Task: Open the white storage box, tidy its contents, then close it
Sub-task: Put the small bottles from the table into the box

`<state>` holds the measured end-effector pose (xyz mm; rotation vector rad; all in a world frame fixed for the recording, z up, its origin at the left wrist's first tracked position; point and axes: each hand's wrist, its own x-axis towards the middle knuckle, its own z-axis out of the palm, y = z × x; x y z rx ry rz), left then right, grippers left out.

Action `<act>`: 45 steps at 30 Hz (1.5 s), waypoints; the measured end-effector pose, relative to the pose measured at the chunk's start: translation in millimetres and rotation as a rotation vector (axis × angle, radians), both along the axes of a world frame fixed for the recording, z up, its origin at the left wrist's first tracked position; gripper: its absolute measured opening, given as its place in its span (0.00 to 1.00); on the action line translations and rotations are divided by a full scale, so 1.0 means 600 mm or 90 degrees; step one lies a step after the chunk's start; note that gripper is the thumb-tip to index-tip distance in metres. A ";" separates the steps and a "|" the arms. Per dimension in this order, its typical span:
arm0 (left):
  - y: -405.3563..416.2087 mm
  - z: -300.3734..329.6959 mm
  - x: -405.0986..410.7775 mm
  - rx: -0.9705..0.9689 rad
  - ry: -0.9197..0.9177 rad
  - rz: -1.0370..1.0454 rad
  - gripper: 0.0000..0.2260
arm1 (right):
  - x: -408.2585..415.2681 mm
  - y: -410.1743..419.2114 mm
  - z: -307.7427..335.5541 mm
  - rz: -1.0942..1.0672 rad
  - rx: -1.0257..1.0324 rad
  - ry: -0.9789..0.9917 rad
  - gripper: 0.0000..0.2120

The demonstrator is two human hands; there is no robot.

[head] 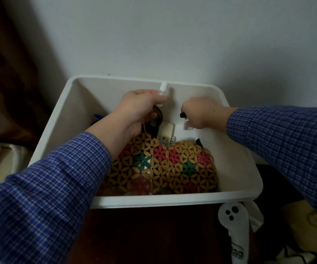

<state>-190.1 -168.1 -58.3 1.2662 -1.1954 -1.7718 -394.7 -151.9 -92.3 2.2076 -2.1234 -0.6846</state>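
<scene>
Gripping bottles: left hand [141, 105] white-capped [163, 88], right hand [199, 113] black-capped [186, 121]; mat [165, 164] below.

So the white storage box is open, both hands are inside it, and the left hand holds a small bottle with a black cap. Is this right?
Not quite: in the head view the left hand holds a small clear bottle with a white cap. The rest stands: the white storage box is open, and the right hand is inside too.

- A dark brown wooden table [144, 235] carries the open white storage box [172, 201].
- A white ghost-shaped toy [234, 231] lies just before the box.
</scene>
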 end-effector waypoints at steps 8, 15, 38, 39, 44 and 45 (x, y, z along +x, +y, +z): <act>0.008 0.007 0.001 0.022 0.056 -0.082 0.05 | -0.002 -0.005 -0.022 0.075 -0.030 0.096 0.15; 0.008 0.005 0.001 0.015 0.051 -0.097 0.06 | 0.010 0.001 -0.008 0.074 -0.033 0.109 0.23; 0.026 0.003 -0.004 -0.091 -0.092 -0.185 0.11 | 0.017 0.018 0.157 -0.054 -0.031 -0.362 0.05; 0.024 0.003 -0.004 -0.093 -0.095 -0.188 0.08 | 0.016 0.016 0.143 -0.048 -0.047 -0.292 0.05; 0.020 0.003 -0.001 -0.116 -0.110 -0.215 0.02 | 0.023 0.000 0.054 -0.057 -0.049 -0.103 0.04; 0.019 0.003 -0.001 -0.116 -0.112 -0.211 0.01 | 0.024 -0.004 0.040 -0.055 -0.050 -0.094 0.04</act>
